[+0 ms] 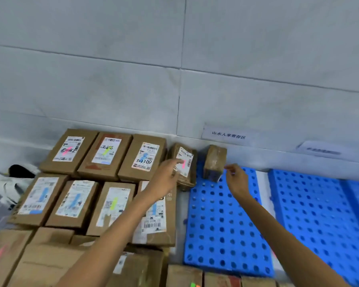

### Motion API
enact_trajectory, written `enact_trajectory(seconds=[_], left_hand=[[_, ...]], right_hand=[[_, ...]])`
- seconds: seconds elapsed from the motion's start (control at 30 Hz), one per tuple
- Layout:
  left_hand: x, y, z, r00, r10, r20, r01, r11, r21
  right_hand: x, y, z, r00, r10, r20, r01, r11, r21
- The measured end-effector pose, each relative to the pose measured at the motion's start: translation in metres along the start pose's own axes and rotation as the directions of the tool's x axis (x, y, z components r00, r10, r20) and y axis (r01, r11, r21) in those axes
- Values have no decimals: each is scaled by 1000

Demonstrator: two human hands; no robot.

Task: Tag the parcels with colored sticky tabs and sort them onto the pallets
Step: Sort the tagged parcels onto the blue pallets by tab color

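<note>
Pressing the pink tab (pixel 183 163) onto the parcel (pixel 189 179) under its straight fingers, the left hand (pixel 166 176) finishes tagging. The right hand (pixel 236 179) is pinched beside the small box (pixel 215 162), its hold unclear. That box likely needs tagging next.

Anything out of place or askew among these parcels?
The pink-tabbed parcel at the right end of the back row sits askew, unlike the flat parcels beside it. A small taped box stands alone on the blue pallet, no tab showing.
</note>
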State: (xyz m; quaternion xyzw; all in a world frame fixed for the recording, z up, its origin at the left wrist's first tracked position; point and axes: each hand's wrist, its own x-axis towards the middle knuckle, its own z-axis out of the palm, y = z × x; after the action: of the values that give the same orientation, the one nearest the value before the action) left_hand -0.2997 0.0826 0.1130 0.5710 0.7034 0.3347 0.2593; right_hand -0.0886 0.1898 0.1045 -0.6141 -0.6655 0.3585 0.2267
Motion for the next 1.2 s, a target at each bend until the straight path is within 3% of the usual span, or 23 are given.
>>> enact_trajectory(seconds=[0.1,0.23,0.43,0.53,0.6,0.67,0.73,0.8,0.83,0.9,0.93,1.0,1.07,1.1,1.2], left_hand=[[2,32,44,996,-83,6,84,994,-71],[9,46,78,983,-182,-18,179,977,-112],[24,37,102,968,-242,-64,232,963,-138],[26,33,103,955,-278,-101,258,950,-179],[24,33,102,945,-311,-105,284,935,-214],[23,39,98,928,-353,-117,305,903,-303],[24,52,93,892,-439,-106,345,813,-469],[25,73,88,866,-496,60,411,640,-650],[24,83,88,874,-451,182,426,530,-733],[22,96,92,900,-293,322,412,336,-847],[20,100,93,906,-256,338,403,275,-873],[17,103,91,912,-273,305,377,271,-886],[13,106,87,918,-313,242,365,432,-825],[12,105,87,925,-314,212,359,543,-760],[8,106,91,961,-237,146,277,760,-588]], right_hand=[[23,11,-8,999,-18,51,21,998,-63],[66,26,21,978,65,198,1,949,-315],[84,24,44,964,202,175,-129,924,-360],[87,35,46,962,221,161,-170,945,-280],[86,40,38,945,271,183,-271,962,-24],[75,40,18,916,315,249,-391,845,365],[53,37,-7,845,315,432,-534,540,651],[24,37,-33,749,201,631,-662,268,700],[12,36,-42,703,142,697,-709,216,671],[-8,35,-58,653,90,752,-741,282,610],[-14,33,-64,663,103,741,-720,359,594],[-22,30,-74,777,154,611,-574,573,585],[-22,32,-82,905,151,397,-365,755,544],[-24,32,-86,933,121,339,-297,792,534],[-33,31,-88,916,11,400,-236,822,517]])
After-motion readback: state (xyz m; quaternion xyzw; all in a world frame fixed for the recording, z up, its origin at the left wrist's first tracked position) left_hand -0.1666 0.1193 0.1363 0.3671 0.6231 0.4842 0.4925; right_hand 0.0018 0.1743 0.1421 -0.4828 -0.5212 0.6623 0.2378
